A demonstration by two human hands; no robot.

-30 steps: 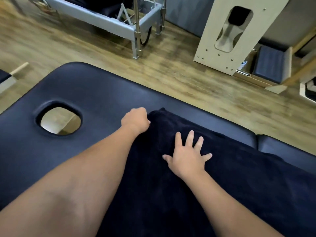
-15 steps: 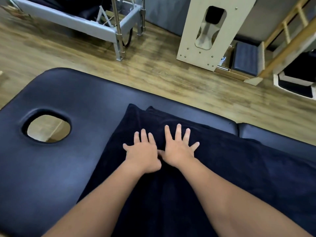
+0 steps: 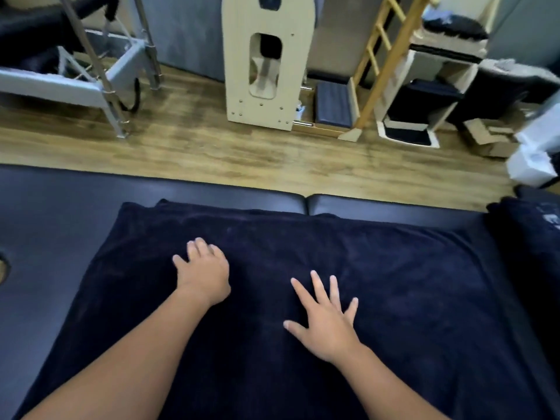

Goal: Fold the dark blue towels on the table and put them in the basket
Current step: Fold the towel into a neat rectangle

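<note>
A dark blue towel (image 3: 303,298) lies spread across a padded table (image 3: 60,207), seen from the head camera, with both of a person's hands pressed flat on it. The left hand (image 3: 204,272) rests palm down with fingers slightly bent, gripping nothing, while the right hand (image 3: 328,324) lies nearby with fingers splayed straight. More dark cloth (image 3: 533,237) sits at the table's right end.

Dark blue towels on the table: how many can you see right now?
2. One towel lies spread across the table under the left hand and right hand. A second towel sits at the far right edge, partly cut off; more may lie out of view.
</note>
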